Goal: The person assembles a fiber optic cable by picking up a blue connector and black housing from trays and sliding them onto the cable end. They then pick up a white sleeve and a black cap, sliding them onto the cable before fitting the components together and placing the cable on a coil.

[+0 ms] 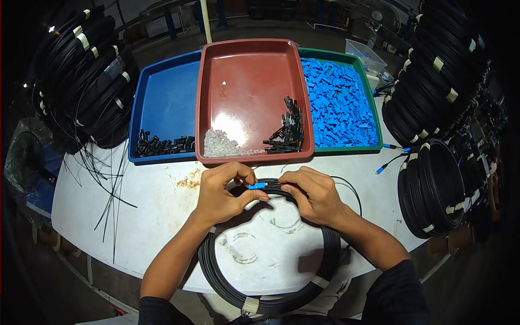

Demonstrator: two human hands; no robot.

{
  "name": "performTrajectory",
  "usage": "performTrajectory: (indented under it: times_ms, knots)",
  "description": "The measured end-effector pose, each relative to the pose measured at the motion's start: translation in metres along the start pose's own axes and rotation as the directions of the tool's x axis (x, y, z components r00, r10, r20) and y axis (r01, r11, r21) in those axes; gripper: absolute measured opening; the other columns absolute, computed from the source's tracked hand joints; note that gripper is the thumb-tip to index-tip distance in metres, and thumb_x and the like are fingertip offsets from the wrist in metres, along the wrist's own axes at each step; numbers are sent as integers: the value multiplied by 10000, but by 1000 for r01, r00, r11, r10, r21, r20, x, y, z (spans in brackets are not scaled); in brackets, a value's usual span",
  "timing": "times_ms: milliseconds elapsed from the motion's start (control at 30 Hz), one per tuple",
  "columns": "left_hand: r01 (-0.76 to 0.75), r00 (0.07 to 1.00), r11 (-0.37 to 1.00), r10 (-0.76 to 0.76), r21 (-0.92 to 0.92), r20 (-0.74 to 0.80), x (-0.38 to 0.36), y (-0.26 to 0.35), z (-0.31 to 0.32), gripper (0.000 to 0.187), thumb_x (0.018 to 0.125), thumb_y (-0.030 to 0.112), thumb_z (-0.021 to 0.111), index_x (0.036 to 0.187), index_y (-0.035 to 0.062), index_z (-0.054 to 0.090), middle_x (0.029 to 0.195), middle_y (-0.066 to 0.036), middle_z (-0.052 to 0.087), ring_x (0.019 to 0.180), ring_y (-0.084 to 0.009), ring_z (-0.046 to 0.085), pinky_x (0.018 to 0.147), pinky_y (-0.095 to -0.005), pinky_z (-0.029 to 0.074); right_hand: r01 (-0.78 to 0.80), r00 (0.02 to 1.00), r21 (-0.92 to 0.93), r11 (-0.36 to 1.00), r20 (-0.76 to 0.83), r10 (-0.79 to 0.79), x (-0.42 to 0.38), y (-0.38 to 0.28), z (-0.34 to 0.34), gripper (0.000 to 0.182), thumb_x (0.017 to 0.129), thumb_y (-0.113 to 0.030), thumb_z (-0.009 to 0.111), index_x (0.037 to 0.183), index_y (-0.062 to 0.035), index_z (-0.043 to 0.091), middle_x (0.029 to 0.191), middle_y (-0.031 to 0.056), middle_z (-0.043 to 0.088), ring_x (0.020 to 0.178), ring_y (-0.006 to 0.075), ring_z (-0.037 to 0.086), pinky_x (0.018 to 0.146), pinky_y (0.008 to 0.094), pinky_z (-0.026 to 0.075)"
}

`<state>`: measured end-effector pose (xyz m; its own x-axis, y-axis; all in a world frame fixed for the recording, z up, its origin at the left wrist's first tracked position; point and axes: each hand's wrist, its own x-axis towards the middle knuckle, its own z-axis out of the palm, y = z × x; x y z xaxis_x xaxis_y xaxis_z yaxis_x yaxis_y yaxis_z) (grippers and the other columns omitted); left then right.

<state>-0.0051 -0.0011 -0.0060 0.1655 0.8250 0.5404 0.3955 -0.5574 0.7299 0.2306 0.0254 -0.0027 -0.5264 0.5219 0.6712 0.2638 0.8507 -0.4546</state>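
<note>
Connector [258, 186] is being pinched by the left hand [223, 190] while the right hand [312, 194] is clamping cable [274, 184], seemingly mid-fitting, the next move probably calling for straight alignment.

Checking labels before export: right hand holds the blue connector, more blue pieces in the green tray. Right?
Wrong hand: the head view shows the left hand holding the blue connector. More blue pieces are in the green tray, as stated.

My connector [257, 186]: blue. Coil [207, 262]: black, cream tape [251, 304]. Left tray [168, 92] blue, middle tray [252, 81] red, right tray [346, 149] green, blue parts [338, 103] in it. Table [376, 189] white, brown stain [189, 180] left. My sleeves [398, 295] black.
</note>
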Motion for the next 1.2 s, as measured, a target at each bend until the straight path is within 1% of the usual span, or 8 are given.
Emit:
performTrajectory:
  times_ms: [500,567,667,767,867,967,1167,1200]
  knots:
    - [-23,995,1000,23,-8,94,-1,3,-1,346,671,170,974,808,-1,706,787,-71,759,664,-121,700,640,-251,563,85,996,42,996,-15,-84,-1,5,6,220,797,76,715,1003,8,675,833,128,653,726,304,652,643,403,517]
    - [-70,992,997,74,-40,105,0,7,-3,277,709,118,944,851,-7,742,840,-88,780,666,-119,710,638,-242,572,113,992,35,993,-56,-111,0,3,7,230,792,77,715,1007,5,679,847,128,654,732,302,655,638,401,517]
    - [-111,992,992,114,-52,49,-4,0,1,224,768,77,886,960,20,786,852,-101,783,687,-129,739,618,-233,570,5,999,52,999,-47,-2,0,-3,3,202,794,39,744,978,-4,672,855,119,644,729,301,649,641,396,518]
    - [-158,985,987,159,-11,64,-4,2,-1,275,785,57,865,1045,20,781,902,-121,791,716,-144,754,617,-241,578,-16,999,-118,993,-34,12,0,-2,-2,186,801,-8,773,940,-9,651,857,110,627,722,302,637,644,396,517]
    - [-114,994,993,113,-34,-8,-2,10,3,363,789,67,864,1133,23,757,916,-120,792,751,-166,768,638,-255,592,-46,999,5,999,-14,46,-1,1,1,198,808,-44,788,922,-10,629,878,106,626,722,304,627,650,396,515]
    - [-142,989,990,143,-14,47,-3,1,4,417,790,90,870,1180,27,736,947,-121,792,803,-188,778,671,-271,610,66,998,37,997,3,-66,1,0,3,196,822,-17,776,949,-7,627,895,119,633,746,306,634,658,398,515]
    - [-111,994,994,110,-11,-13,-1,6,1,422,765,127,894,1141,8,745,981,-117,797,852,-161,774,652,-243,557,23,999,37,999,-48,-21,0,-1,2,195,827,34,752,971,5,624,888,142,635,776,315,652,673,402,525]
    - [-122,992,992,122,26,-24,0,7,2,341,764,109,884,1072,13,774,934,-117,797,802,-158,768,651,-244,561,31,998,23,999,-55,-29,-1,0,2,207,818,38,772,970,7,635,880,145,658,745,290,665,653,375,536]
